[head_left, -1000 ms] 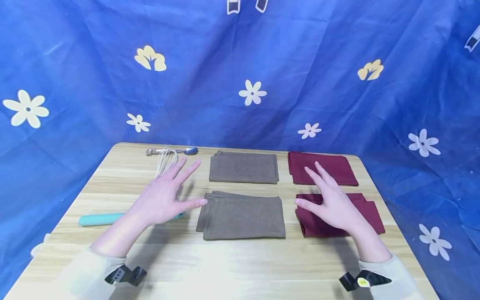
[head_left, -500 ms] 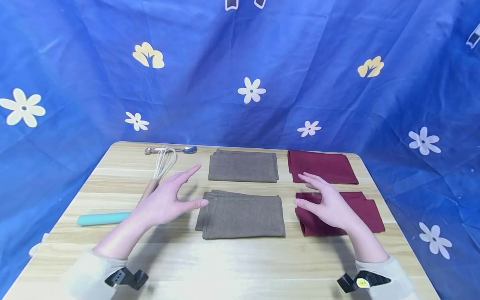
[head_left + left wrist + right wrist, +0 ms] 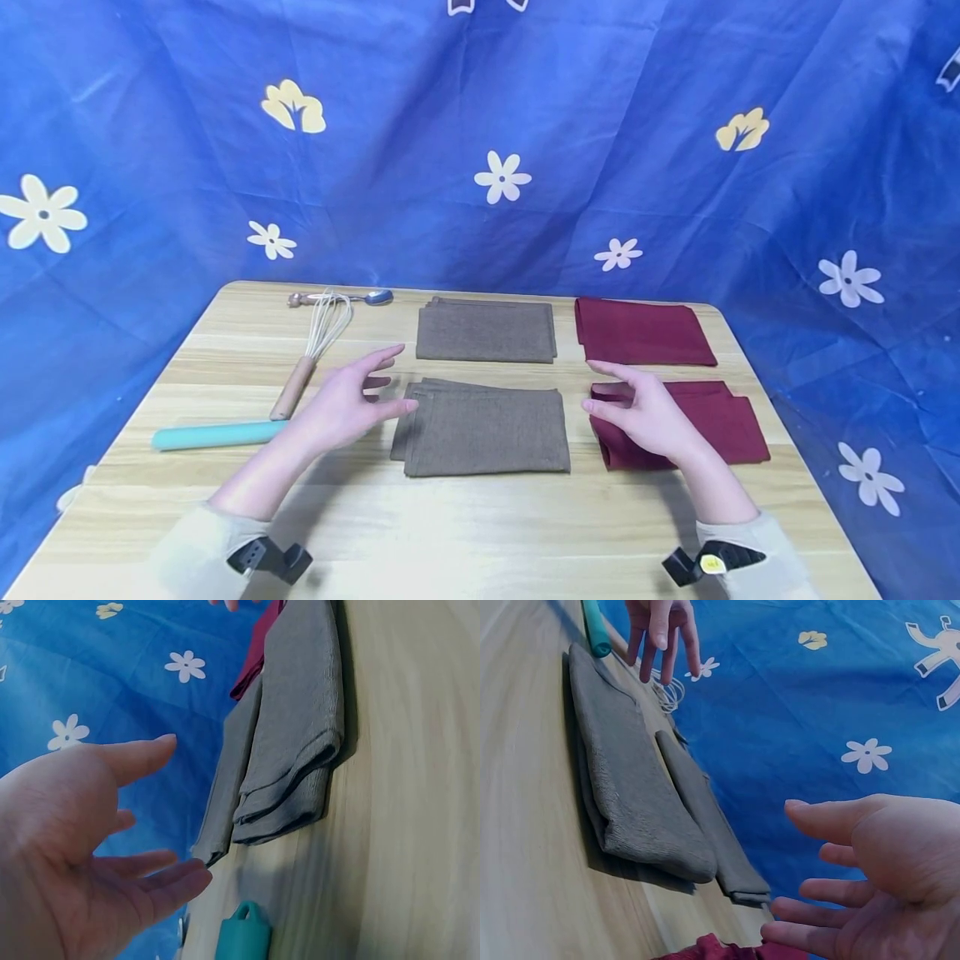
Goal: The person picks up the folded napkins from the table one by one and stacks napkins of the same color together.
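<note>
Fingers of both hands were spread and loosely bent, gripping nothing. In the head view the left hand [image 3: 341,406] hovered at centre left of the frame, palm turned inward, its thumb tip just at the left edge of the near brown cloth [image 3: 483,427]. The right hand [image 3: 645,408] mirrored it at centre right, over the left end of the near maroon cloth [image 3: 686,425], its fingers pointing toward the brown one.

That view alone showed the whole layout: a far brown cloth [image 3: 486,330] and a far maroon cloth [image 3: 641,332] lying flat behind the near pair, a whisk [image 3: 311,350] and a spoon [image 3: 352,297] at the upper left of the wooden table [image 3: 480,525], and a teal roller [image 3: 217,434] at left, beside the left wrist.

The left wrist view showed what the head view could not: the folded layers at the near brown cloth's end [image 3: 296,772], stacked and rounded at the fold, with the open palm [image 3: 82,855] clear of them and the teal roller's tip [image 3: 244,937] at the bottom edge.

The right wrist view, at lower right, showed the right hand [image 3: 870,889] raised off the table, fingers parted, the maroon cloth's edge [image 3: 727,951] beneath it, and the other hand's fingertips [image 3: 662,634] hanging at the top of the frame.
</note>
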`<state>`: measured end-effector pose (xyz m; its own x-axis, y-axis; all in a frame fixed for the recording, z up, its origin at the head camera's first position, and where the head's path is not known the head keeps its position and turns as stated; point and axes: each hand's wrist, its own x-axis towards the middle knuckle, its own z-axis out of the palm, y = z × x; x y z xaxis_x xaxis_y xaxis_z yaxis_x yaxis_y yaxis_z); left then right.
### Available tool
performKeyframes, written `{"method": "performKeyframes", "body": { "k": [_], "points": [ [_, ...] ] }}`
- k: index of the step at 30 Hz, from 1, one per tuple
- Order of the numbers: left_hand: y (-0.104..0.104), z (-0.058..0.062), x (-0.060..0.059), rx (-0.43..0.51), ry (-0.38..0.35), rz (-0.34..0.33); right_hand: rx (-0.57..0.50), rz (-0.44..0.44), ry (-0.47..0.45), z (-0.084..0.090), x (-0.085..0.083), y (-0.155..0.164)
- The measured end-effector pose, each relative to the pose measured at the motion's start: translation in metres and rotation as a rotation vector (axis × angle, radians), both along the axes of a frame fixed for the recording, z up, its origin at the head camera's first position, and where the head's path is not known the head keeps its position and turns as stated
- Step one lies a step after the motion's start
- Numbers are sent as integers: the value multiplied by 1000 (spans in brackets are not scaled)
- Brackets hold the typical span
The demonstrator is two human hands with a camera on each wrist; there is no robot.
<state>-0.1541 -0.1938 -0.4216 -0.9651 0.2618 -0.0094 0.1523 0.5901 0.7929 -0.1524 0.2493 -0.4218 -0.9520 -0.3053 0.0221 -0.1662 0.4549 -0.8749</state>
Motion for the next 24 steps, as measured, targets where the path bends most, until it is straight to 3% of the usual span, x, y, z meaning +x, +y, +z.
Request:
{"method": "performKeyframes", "body": {
  "k": [15, 24],
  "points": [
    [17, -18, 0, 55, -117, 75, -98, 17, -127, -24, 0, -12],
    [26, -14, 2, 61, -220, 123, -134, 41, -160, -41, 2, -21]
  ]
}}
